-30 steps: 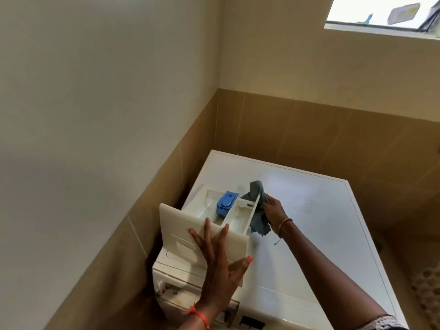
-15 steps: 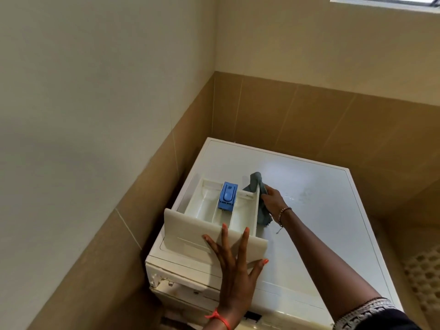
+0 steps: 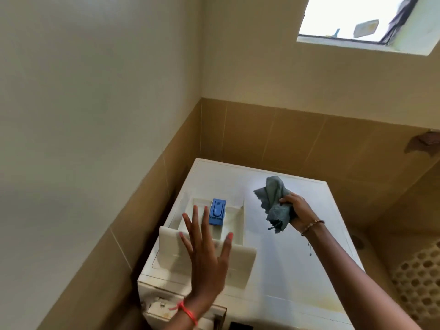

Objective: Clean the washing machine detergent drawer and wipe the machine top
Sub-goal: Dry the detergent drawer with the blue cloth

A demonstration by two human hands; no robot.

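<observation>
The white detergent drawer (image 3: 240, 260), pulled out of the machine, lies on the left part of the white washing machine top (image 3: 292, 265). A blue insert (image 3: 217, 212) sits in its middle compartment. My left hand (image 3: 207, 256) hovers over the drawer's front panel with fingers spread and straight, holding nothing. My right hand (image 3: 296, 211) is raised over the machine top to the right of the drawer and grips a crumpled grey-blue cloth (image 3: 273, 201), which hangs free of the drawer.
The machine stands in a corner, with a tiled wall (image 3: 297, 139) behind and one close on the left. The empty drawer slot (image 3: 166, 306) shows at the machine's front left. A window (image 3: 362, 22) is high on the right; perforated flooring (image 3: 419, 282) lies lower right.
My right hand has lifted the cloth out of the drawer and moved right, above the machine top. My left hand has come off the front panel, fingers spread. The drawer now lies flat.
</observation>
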